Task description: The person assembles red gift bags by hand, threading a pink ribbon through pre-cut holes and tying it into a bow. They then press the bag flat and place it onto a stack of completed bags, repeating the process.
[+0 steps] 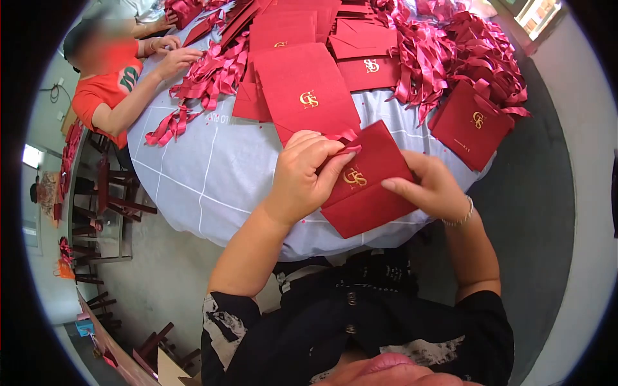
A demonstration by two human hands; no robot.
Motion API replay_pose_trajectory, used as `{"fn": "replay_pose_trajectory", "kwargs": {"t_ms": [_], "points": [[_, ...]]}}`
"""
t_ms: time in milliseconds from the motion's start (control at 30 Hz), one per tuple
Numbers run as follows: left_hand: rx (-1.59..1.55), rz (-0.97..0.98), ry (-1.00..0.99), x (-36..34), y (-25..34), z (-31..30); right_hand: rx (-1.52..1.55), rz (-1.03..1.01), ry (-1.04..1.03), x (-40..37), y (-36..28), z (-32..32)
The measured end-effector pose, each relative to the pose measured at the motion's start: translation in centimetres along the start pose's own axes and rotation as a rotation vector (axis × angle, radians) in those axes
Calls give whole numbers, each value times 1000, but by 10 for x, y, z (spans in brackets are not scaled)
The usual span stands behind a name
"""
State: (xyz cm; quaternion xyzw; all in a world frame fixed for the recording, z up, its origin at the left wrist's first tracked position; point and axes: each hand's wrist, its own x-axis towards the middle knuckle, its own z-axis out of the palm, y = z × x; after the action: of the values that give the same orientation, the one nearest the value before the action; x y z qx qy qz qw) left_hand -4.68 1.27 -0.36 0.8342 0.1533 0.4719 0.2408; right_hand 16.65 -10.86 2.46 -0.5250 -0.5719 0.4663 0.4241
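A red card envelope (376,196) with a gold emblem is tilted above the near edge of the cloth-covered table. My left hand (312,170) pinches a pink-red ribbon (351,149) at the envelope's upper left side. On the right, my right hand (434,186) grips the envelope's edge, thumb on its front face and the other fingers partly behind it. Just beyond lies a stack of larger red envelopes (306,87) with the same gold emblem. Where the ribbon meets the envelope is partly covered by my left fingers.
The round table wears a pale blue cloth (212,167) with white lines. Ribbon heaps (476,58) and more red envelopes (473,125) lie at the right. A person in an orange shirt (109,87) handles ribbons (215,74) at the left. Dark stools (119,186) stand beyond.
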Motion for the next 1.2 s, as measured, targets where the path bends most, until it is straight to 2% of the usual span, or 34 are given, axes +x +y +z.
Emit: {"fn": "replay_pose_trajectory", "kwargs": {"t_ms": [33,100,200,233,300,333,367,400,500,533,600,633,667,733,767,933,1067,1167,1200], "points": [[2,1,0,0,-1,-1,1,-2,-1,-8,-4,2],[-90,42,-29,1,-1,-1,-253,-132,94,-24,-17,4],[9,88,83,9,5,0,-650,-509,490,-26,-33,13],[-5,36,153,9,3,2,-739,-607,617,-23,-35,14],[-29,-110,280,4,-7,4,-878,-518,661,-18,-48,15],[-137,-156,324,1,-12,4,-933,-475,622,-14,-50,18],[-245,-203,366,1,-15,3,-890,-406,586,-8,-45,27],[-302,-218,372,2,-12,2,-788,-435,492,-2,-41,37],[-160,-295,254,1,-14,3,-613,-513,306,20,-7,49],[-40,-298,148,1,-11,2,-583,-493,340,29,6,42],[156,-130,3,-2,-23,6,-584,-362,498,41,21,18],[213,-98,-72,-3,-24,7,-748,-360,559,49,33,-3],[215,-101,-67,-2,-25,8,-914,-355,621,54,44,-26],[275,-27,-223,2,-25,12,-1227,-343,662,61,56,-64],[282,-38,-289,3,-26,14,-1318,-328,647,65,60,-78],[371,-53,-328,0,-29,18,-1650,-162,470,87,63,-110],[357,-29,-333,0,-32,15,-1634,-164,317,100,73,-124],[307,-29,-323,-1,-32,14,-1545,-159,320,99,78,-129],[286,-38,-297,1,-31,13,-1549,-336,325,103,86,-138]]}}
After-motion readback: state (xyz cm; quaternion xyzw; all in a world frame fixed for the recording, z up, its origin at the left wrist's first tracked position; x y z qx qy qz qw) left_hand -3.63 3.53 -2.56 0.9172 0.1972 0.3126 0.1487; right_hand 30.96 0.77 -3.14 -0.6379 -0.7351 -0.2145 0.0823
